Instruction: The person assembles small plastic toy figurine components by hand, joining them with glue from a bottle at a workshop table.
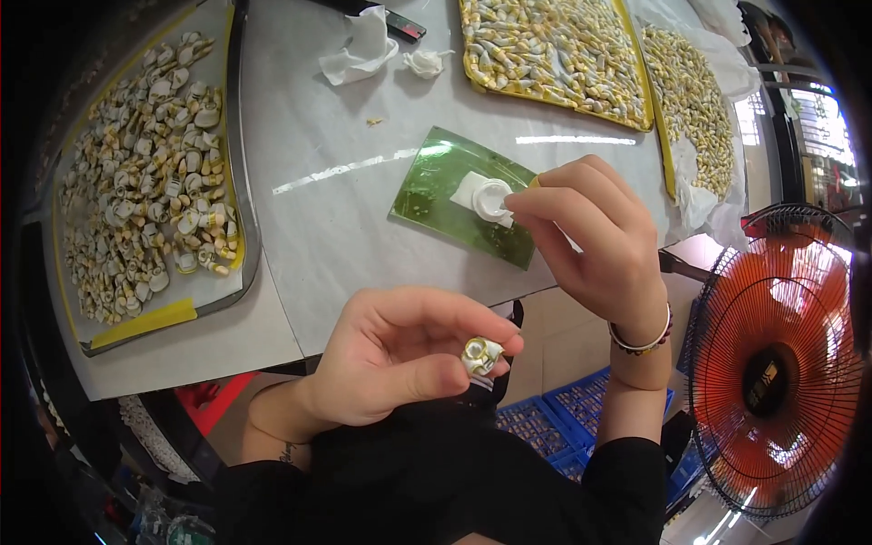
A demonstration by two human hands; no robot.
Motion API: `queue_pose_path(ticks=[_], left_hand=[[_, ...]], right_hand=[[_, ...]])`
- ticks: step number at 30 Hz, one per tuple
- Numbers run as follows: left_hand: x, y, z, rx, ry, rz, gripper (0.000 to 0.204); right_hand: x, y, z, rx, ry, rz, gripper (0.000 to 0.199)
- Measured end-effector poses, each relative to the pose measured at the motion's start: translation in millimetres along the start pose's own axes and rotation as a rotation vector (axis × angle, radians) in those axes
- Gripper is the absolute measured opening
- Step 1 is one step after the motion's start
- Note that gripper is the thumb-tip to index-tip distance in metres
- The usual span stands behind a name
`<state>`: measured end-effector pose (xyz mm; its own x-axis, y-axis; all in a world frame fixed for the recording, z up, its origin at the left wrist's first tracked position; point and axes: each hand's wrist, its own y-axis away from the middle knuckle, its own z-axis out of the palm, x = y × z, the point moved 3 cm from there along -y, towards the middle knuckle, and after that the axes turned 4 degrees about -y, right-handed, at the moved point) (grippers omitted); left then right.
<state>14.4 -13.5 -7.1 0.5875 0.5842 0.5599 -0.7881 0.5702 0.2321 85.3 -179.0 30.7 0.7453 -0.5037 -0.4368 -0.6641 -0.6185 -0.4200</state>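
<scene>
My left hand point(400, 354) pinches a small white figurine piece with gold trim point(480, 356) between thumb and fingertips, just past the table's near edge. Over a green glass plate point(431, 195), the fingers of my right hand point(595, 232) are pressed together at the rim of a small round white dish point(491, 199). Whatever sits between those fingertips is too small or hidden to make out. Under the dish lies a folded piece of white tissue point(465, 189).
A tray point(238, 195) of similar white-and-gold pieces stands at left. At far right are a yellow-edged tray point(563, 111) and a pile of small yellowish pieces point(695, 109). Crumpled tissue point(359, 54) lies at the back. An orange fan point(772, 372) stands right; blue crates point(545, 422) sit below.
</scene>
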Motion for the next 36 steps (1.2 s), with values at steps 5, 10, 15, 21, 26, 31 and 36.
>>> queue_pose_path(ticks=[5, 10, 15, 21, 26, 31, 36], left_hand=[[-2.4, -1.1, -7.0, 0.002, 0.040, 0.097, 0.037], [-0.7, -1.4, -4.8, -0.163, 0.134, 0.011, 0.035], [-6.1, -2.9, -2.4, -0.108, 0.212, -0.151, 0.036], [-17.2, -6.7, 0.0, -0.244, 0.390, -0.275, 0.027], [-19.5, -6.1, 2.5, -0.267, 0.439, -0.315, 0.023], [-20.7, -5.7, 5.9, -0.241, 0.435, -0.380, 0.021], [-21.5, -5.7, 7.2, -0.229, 0.434, -0.415, 0.019]], right_hand=[[2.1, 3.3, 6.3, -0.050, -0.009, 0.023, 0.018], [-0.5, 2.1, 12.4, -0.014, -0.035, 0.012, 0.018], [-14.5, 7.6, -8.0, 0.185, -0.203, 0.132, 0.021], [-36.6, 15.6, -15.8, 0.264, -0.444, 0.024, 0.011], [-37.1, 15.7, -14.6, 0.279, -0.524, 0.086, 0.020], [-36.6, 17.1, -12.1, 0.261, -0.454, -0.037, 0.010], [-38.0, 18.5, -14.0, 0.231, -0.422, -0.098, 0.011]])
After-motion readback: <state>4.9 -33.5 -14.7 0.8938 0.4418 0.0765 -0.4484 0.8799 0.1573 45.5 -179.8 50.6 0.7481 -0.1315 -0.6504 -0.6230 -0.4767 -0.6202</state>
